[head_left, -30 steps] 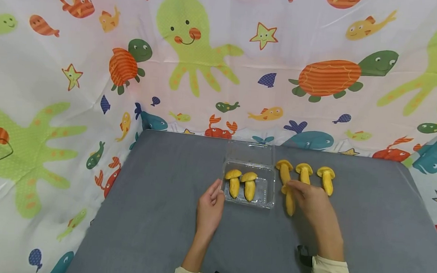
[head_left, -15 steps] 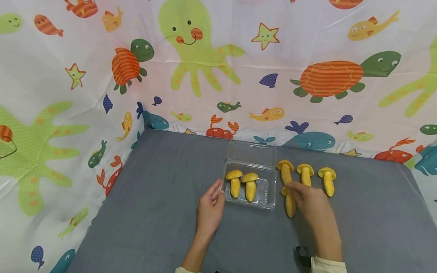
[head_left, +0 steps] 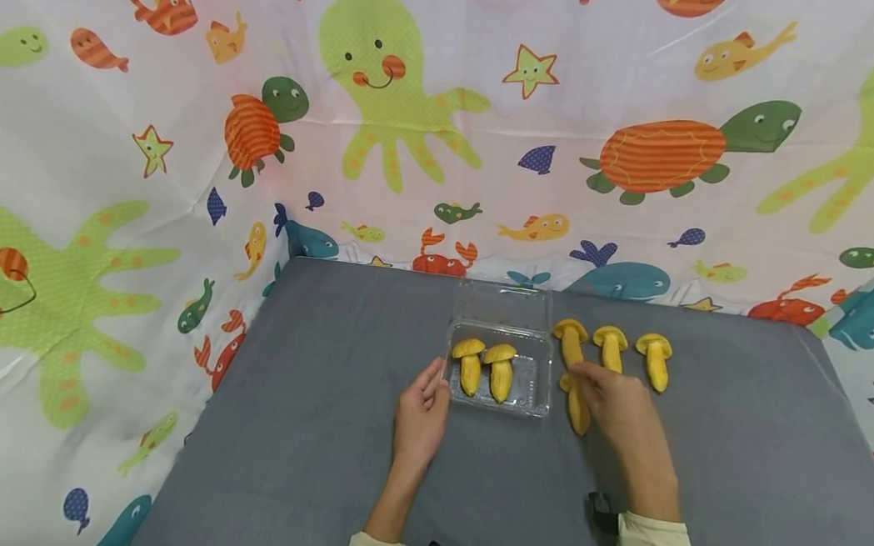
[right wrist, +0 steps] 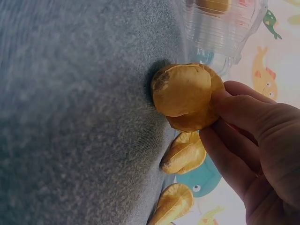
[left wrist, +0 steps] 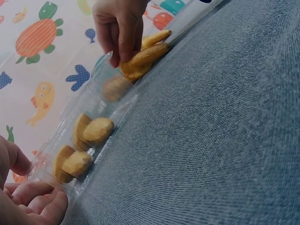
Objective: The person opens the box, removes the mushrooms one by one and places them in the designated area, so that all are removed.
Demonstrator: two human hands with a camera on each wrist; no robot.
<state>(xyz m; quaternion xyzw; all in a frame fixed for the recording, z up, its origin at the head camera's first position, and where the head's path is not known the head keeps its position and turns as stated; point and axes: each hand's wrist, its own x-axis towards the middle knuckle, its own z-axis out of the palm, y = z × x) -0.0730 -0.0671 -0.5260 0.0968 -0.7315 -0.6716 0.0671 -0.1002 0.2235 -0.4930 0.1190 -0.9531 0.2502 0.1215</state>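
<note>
My left hand (head_left: pixel 420 422) holds the left edge of a clear plastic clamshell box (head_left: pixel 533 387), thumb and fingers at its rim. The lid stands open at the back. Two yellow mushrooms lie side by side in the box, a left one (head_left: pixel 470 371) and a right one (head_left: pixel 501 377), caps to the back. To the right of the box, my right hand (head_left: pixel 627 418) pinches a third mushroom (head_left: pixel 577 408) by its cap, stem pointing towards me. In the right wrist view this held mushroom (right wrist: pixel 183 91) shows its stem end close over the cloth.
Just behind my right hand, three more mushrooms lie in a row: a left one (head_left: pixel 571 341), a middle one (head_left: pixel 610 348) and a right one (head_left: pixel 654 361). A grey cloth (head_left: pixel 307 432) covers the table. A sea-animal curtain (head_left: pixel 416 121) hangs behind and at the sides.
The mushroom in my right hand has shifted slightly left and its stem has turned a little. My left hand and the box stay where they were.
</note>
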